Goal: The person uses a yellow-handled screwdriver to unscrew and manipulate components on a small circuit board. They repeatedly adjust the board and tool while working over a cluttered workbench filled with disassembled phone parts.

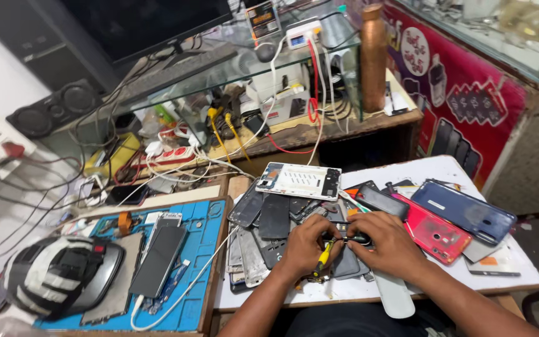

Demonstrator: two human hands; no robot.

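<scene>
My left hand [304, 244] grips a yellow-handled screwdriver [324, 256], its tip down on a small dark phone part [357, 238] lying on a pile of phone bodies. My right hand [389, 244] pinches that same part from the right side. Both hands meet over the white board [519, 274] at the front middle. A dark grey phone back [347, 264] lies under the hands.
Loose phone covers surround the hands: a red one [435, 234], a blue one [466, 211], a white tablet frame [299, 180]. At left, a blue mat [201, 299] carries a phone [158, 260] and a striped helmet [57, 274]. Cables, a glass shelf and a copper bottle [373, 56] stand behind.
</scene>
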